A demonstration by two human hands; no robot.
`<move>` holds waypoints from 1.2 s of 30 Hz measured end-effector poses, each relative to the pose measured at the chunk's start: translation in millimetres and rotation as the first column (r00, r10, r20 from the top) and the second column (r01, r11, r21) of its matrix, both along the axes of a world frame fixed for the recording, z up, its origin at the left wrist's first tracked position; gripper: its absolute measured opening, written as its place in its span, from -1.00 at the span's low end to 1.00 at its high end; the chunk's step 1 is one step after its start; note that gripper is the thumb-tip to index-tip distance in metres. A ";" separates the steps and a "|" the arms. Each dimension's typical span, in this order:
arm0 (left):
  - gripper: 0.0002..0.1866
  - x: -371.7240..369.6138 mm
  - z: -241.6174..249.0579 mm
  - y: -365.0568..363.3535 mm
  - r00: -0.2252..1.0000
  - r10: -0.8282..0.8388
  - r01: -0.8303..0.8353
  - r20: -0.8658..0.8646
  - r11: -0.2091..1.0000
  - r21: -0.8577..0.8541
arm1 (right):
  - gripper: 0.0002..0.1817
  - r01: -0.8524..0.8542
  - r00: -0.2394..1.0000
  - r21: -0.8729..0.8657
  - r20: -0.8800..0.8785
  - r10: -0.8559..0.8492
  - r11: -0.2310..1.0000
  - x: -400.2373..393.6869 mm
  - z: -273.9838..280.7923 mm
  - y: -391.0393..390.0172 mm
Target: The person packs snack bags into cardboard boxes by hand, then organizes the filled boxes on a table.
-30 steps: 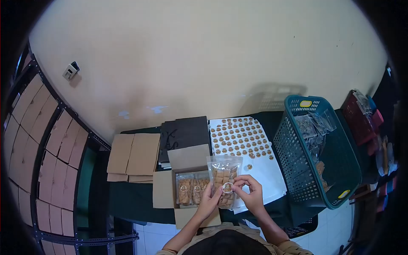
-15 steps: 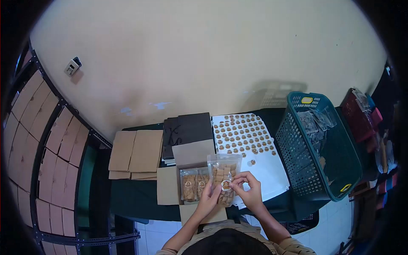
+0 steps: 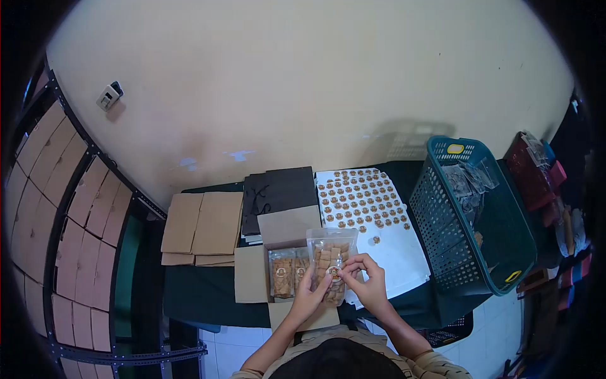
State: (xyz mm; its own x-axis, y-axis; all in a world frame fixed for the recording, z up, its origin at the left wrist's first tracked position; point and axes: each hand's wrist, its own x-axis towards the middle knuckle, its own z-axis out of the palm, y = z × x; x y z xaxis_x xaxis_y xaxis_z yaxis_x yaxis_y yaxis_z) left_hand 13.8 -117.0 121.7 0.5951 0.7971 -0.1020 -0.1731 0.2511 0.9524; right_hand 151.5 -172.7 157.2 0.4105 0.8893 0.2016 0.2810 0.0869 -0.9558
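A clear pouch of brown pillow-shaped snacks [image 3: 329,254] is upright in front of me, over the right side of an open cardboard box [image 3: 251,275]. My left hand [image 3: 308,295] grips the pouch by its lower left side, thumb across the front. On the front lies a round label sticker [image 3: 334,273]. My right hand [image 3: 368,284] has thumb and forefinger closed at the sticker's right edge, the other fingers curled. Inside the box stand labelled snack pouches [image 3: 283,276], partly hidden behind the held pouch and my left hand.
Right of the box lies a white sheet of round stickers [image 3: 398,268]. A green basket [image 3: 435,208] with plastic packs stands at the table's right end. Flat cardboard [image 3: 202,221] and black paper bags [image 3: 287,186] lie left and behind. Shelves of boxes [image 3: 76,252] line the left.
Both hands and the pouch stay nearly in place. The right thumb and fingers have shifted slightly at the sticker, and the view has moved a little.
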 end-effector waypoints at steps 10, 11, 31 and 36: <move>-0.61 0.3 -1.1 0.0 1.000 -0.015 0.015 -0.027 1.000 0.000 | -0.60 -0.003 1.000 0.002 0.026 0.003 1.000 2.3 0.3 -2.0; -0.60 1.8 -6.0 -0.3 1.000 -0.005 0.005 0.019 1.000 0.015 | -0.60 -0.005 1.000 0.002 0.025 0.004 1.000 5.9 -2.3 -2.3; -0.55 -1.0 -0.9 -9.6 0.985 -0.116 0.111 -0.124 0.993 -0.048 | -0.64 -0.152 0.898 -0.027 -0.421 0.127 0.988 2.5 -33.2 -4.7; -0.50 1.3 -10.0 -12.7 0.993 -0.088 0.091 -0.072 0.996 0.028 | -0.60 -0.156 0.919 -0.001 -0.366 0.145 0.988 3.0 -34.0 -4.0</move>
